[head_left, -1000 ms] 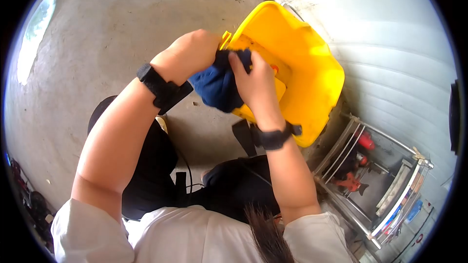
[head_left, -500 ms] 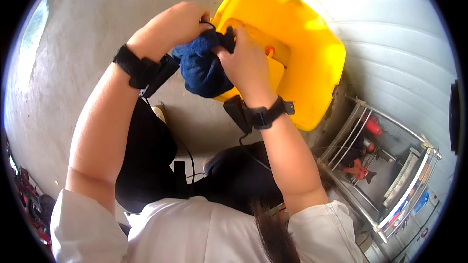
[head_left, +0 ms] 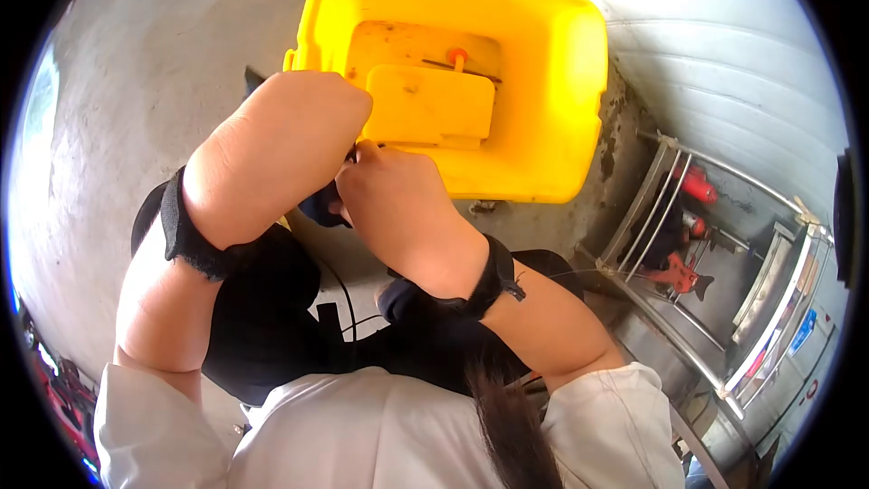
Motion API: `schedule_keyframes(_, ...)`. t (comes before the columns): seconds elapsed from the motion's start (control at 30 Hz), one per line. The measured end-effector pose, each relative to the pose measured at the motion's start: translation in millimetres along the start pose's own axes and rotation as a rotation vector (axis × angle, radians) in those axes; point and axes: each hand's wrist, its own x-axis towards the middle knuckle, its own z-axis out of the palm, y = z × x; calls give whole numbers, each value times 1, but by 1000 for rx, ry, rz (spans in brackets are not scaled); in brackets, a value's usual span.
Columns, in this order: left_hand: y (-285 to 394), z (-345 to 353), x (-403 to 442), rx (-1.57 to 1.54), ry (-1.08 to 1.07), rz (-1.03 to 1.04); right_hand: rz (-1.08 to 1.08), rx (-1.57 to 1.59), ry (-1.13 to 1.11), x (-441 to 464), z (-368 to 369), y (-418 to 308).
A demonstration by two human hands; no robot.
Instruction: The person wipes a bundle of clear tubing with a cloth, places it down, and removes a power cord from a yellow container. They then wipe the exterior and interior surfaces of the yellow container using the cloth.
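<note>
My left hand (head_left: pixel 303 113) is bent over at the wrist, back toward me, its fingers curled out of sight around a bunched dark blue cloth. Just below and to the right, my right hand (head_left: pixel 398 208) is closed on the same blue cloth (head_left: pixel 319 208). Only a small part of the cloth shows, under and between the hands. Both hands are at the near left edge of a yellow plastic tub (head_left: pixel 552 91). Inside the tub, a raised yellow panel (head_left: pixel 425 104) and an orange-red knob (head_left: pixel 458 56) are visible.
To the right, a metal rack (head_left: pixel 670 344) holds red-handled tools (head_left: pixel 674 273) and other items by a pale ribbed wall (head_left: pixel 724 63). Concrete floor (head_left: pixel 163 63) lies to the left. A black cable (head_left: pixel 348 294) hangs near my knees.
Both hands have come down and nearer to me with the cloth, and my left wrist has turned over. The tub sits further left in view, with more of its inside showing.
</note>
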Motion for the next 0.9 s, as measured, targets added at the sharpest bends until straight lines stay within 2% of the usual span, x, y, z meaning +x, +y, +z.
schedule_keyframes(0.1, 3, 0, 13, -30, -178, -49, 69, 44, -107, -11, -14, 3)
schedule_keyframes(0.17, 13, -7, 22, -22, -332, -88, 85, 24, -92, -23, -19, 10)
schedule_keyframes(0.3, 27, 10, 30, -183, -462, -14, 190, 11, -65, -45, -22, 41)
schedule_keyframes(0.37, 39, 28, 28, -239, -485, 110, 297, 97, -143, -61, -39, 64)
schedule_keyframes(0.4, 47, 40, 25, -269, -493, 170, 287, 90, -20, -73, -41, 77)
schedule_keyframes(0.43, 57, 50, 22, -174, -456, 200, 369, 33, -54, -80, -44, 89)
schedule_keyframes(0.5, 76, 77, 16, 42, -335, 307, 455, 47, 118, -99, -55, 106)
schedule_keyframes(0.53, 84, 90, 13, 78, -312, 332, 563, 104, 68, -104, -56, 122)
schedule_keyframes(0.63, 100, 107, 6, 153, -283, 387, 668, -52, -143, -108, -78, 134)
schedule_keyframes(0.7, 102, 106, 3, 156, -320, 395, 640, 139, 19, -102, -82, 128)
schedule_keyframes(0.77, 91, 124, 0, 153, -283, 318, 611, 321, 125, -90, -77, 117)
schedule_keyframes(0.8, 85, 134, -2, 150, -267, 279, 499, 298, 144, -83, -71, 106)
schedule_keyframes(0.87, 76, 143, -5, 277, -289, 262, 275, 207, 37, -75, -52, 100)
schedule_keyframes(0.9, 74, 144, -6, 342, -301, 255, 300, 216, -58, -71, -51, 94)
